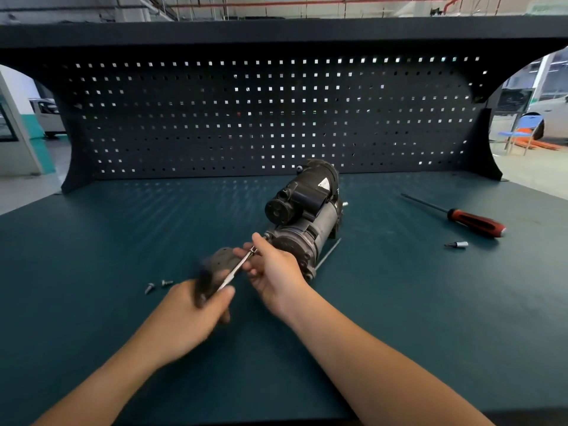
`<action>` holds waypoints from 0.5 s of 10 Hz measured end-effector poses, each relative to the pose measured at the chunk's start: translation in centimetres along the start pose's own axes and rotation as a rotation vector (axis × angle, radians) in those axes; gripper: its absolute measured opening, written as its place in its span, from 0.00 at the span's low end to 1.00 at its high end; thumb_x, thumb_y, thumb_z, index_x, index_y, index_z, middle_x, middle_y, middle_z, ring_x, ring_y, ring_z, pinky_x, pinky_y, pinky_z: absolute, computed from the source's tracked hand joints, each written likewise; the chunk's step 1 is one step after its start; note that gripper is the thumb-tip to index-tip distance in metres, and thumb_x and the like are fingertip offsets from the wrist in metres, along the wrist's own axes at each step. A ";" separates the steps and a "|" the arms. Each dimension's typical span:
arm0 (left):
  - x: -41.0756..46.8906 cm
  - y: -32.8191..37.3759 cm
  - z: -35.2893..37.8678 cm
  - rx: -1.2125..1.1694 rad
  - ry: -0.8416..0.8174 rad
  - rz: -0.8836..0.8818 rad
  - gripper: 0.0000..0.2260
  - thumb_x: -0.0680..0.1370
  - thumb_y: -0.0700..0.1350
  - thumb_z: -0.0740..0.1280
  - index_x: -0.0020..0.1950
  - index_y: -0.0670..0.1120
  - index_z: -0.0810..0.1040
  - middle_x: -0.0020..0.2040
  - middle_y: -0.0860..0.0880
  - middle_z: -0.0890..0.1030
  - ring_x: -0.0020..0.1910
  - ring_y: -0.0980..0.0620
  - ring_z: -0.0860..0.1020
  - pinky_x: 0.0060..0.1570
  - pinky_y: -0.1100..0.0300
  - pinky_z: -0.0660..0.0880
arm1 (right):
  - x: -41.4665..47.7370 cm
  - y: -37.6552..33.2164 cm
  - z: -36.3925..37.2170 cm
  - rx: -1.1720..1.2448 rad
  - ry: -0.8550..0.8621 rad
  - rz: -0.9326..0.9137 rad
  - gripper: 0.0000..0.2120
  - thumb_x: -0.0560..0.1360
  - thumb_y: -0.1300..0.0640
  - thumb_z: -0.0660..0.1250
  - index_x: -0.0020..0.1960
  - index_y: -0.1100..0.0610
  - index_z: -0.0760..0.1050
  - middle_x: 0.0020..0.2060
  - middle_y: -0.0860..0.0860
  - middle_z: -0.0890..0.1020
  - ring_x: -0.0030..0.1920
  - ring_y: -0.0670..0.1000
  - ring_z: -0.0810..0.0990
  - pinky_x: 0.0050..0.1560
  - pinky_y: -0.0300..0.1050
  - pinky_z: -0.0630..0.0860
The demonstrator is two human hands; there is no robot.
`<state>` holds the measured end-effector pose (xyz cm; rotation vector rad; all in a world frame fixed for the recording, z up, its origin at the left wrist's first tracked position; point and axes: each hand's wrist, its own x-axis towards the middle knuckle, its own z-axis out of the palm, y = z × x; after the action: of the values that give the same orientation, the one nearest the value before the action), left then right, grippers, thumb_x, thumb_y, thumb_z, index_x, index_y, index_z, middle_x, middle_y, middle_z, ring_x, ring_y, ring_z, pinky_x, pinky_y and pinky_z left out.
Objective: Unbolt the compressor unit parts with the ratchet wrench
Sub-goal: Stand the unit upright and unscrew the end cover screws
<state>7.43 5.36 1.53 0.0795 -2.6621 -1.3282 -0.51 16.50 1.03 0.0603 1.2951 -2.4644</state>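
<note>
The compressor unit [302,216] lies on its side on the green bench [399,302], about midway between the left and right edges and closer to the back edge than the front. Its long axis runs from near-left to far-right.

The ratchet wrench [235,269] slants up from the lower left to the near end of the compressor unit. The left grip [190,309] is curled round its dark handle, which is blurred. The right grip [273,272] pinches the wrench's head end between thumb and fingers, right against the near end of the compressor unit. I cannot tell whether the head sits on a bolt.

A dark cover plate [219,258], also blurred, lies on the bench just left of that end, partly behind the wrench shaft. Two loose bolts [158,285] lie side by side on the bench, left of the left grip. A thin metal rod [327,255] lies along the right side of the compressor unit.

Towards the right edge lies a screwdriver [475,222] with a red and black handle, and just in front of it a small socket bit [458,244]. A dark pegboard [215,118] stands along the back edge.
</note>
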 end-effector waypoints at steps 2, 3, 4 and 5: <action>0.7 0.5 -1.1 -1.490 -0.326 -0.530 0.19 0.57 0.34 0.77 0.44 0.30 0.79 0.26 0.51 0.69 0.15 0.60 0.58 0.13 0.71 0.54 | -0.2 -0.2 -0.3 0.103 -0.112 0.047 0.09 0.80 0.61 0.56 0.43 0.60 0.71 0.30 0.51 0.84 0.19 0.41 0.71 0.21 0.30 0.66; 0.2 0.4 0.3 -0.903 -0.161 -0.353 0.10 0.76 0.40 0.60 0.52 0.38 0.78 0.24 0.48 0.70 0.15 0.56 0.62 0.15 0.68 0.57 | 0.0 -0.2 -0.5 -0.026 -0.042 0.019 0.09 0.79 0.60 0.60 0.41 0.60 0.72 0.27 0.49 0.82 0.18 0.40 0.71 0.20 0.30 0.65; -0.1 -0.6 1.0 0.220 0.011 0.146 0.06 0.80 0.46 0.57 0.53 0.51 0.73 0.30 0.51 0.75 0.29 0.51 0.75 0.32 0.59 0.72 | 0.1 -0.1 -0.8 -0.116 0.020 0.021 0.08 0.77 0.58 0.65 0.39 0.59 0.74 0.27 0.47 0.82 0.18 0.41 0.69 0.20 0.30 0.64; -0.1 -1.6 1.2 0.534 0.068 0.241 0.13 0.79 0.51 0.57 0.64 0.51 0.68 0.31 0.52 0.72 0.34 0.51 0.74 0.39 0.57 0.72 | 0.0 0.1 -0.7 -0.117 0.025 0.034 0.08 0.77 0.56 0.64 0.41 0.58 0.74 0.31 0.48 0.83 0.18 0.40 0.69 0.21 0.31 0.64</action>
<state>7.28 5.33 -0.50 -0.1252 -2.7801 -0.5167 -0.60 16.97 0.59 0.0834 1.4344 -2.3620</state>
